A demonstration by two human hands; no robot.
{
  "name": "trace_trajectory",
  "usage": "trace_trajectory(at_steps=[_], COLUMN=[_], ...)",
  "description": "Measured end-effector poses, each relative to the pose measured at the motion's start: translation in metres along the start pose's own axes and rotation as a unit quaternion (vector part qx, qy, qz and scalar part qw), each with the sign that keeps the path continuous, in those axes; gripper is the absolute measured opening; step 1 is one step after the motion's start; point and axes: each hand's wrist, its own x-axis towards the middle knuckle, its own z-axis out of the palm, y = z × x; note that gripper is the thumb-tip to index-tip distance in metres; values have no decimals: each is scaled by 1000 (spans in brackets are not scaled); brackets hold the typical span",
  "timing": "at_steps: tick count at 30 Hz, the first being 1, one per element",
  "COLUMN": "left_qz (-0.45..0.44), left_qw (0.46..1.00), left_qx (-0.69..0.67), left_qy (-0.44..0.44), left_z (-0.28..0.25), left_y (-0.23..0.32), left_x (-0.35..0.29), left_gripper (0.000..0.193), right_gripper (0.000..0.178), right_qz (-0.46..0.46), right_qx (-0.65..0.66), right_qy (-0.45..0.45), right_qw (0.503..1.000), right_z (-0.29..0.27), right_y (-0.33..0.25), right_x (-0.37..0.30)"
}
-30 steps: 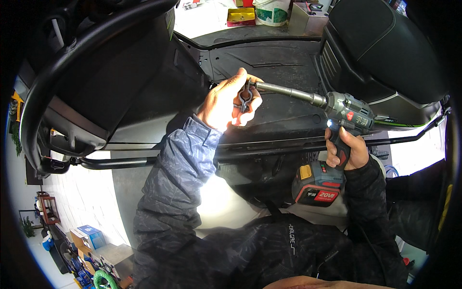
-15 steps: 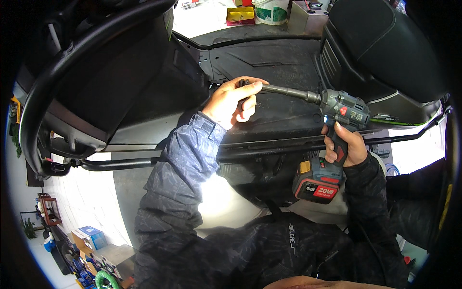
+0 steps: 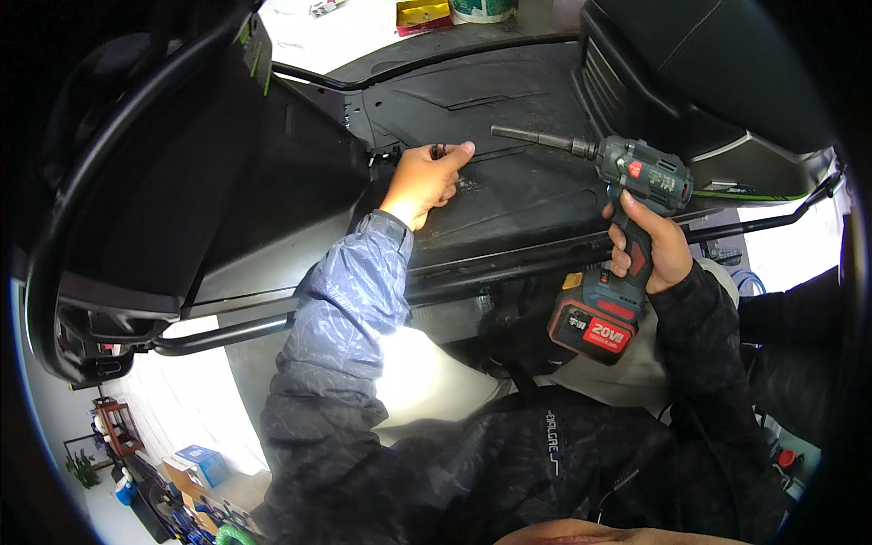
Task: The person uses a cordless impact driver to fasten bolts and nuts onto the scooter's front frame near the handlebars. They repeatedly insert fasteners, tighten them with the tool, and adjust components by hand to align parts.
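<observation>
My right hand (image 3: 668, 247) is wrapped round the grip of a grey cordless impact wrench (image 3: 647, 174), its battery pack (image 3: 592, 318) hanging below. A long metal socket extension (image 3: 538, 138) points left from the wrench's nose, its tip free. Left of that tip, my left hand (image 3: 421, 184) is closed, thumb against the fingers. Something small and dark (image 3: 439, 151) shows at its top; its kind I cannot make out. The left hand is over the black floorboard (image 3: 495, 104) of a vehicle, close to the panel's lower corner.
A tall black front panel (image 3: 263, 173) rises at left, a black seat (image 3: 704, 64) at right. A tubular bar (image 3: 232, 333) runs along the near side. Beyond the floorboard are a red-and-yellow tray (image 3: 423, 16) and a green-and-white bucket (image 3: 481, 9). Boxes (image 3: 200, 468) stand lower left.
My left hand has come off the extension's tip and moved left and slightly down. The wrench has shifted a little up and left in view, still in my right hand.
</observation>
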Motion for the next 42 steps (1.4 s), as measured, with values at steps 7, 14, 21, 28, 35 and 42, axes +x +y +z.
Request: trace_trajectory(at_steps=[7, 14, 21, 28, 35, 42], left_qz=[-13, 32, 85, 110, 111, 158], left_qw=[997, 953, 936, 921, 895, 899], left_qx=[59, -281, -321, -333, -379, -344], left_qy=[46, -104, -113, -170, -208, -220], left_z=[4, -23, -22, 2, 9, 12], left_y=[-1, 21, 27, 29, 30, 38], left_x=[0, -10, -13, -21, -27, -41], left_gripper=[56, 34, 30, 39, 40, 37], right_gripper=[36, 36, 34, 37, 37, 43], right_qz=[-11, -20, -2, 7, 38, 133], right_qx=[29, -18, -57, -66, -28, 83], right_qy=[36, -32, -70, -89, -105, -152], right_qw=[999, 999, 996, 994, 993, 976], right_z=[0, 0, 2, 1, 2, -1], right_y=[-2, -1, 2, 6, 8, 13], right_x=[-1, -9, -16, -18, -20, -14])
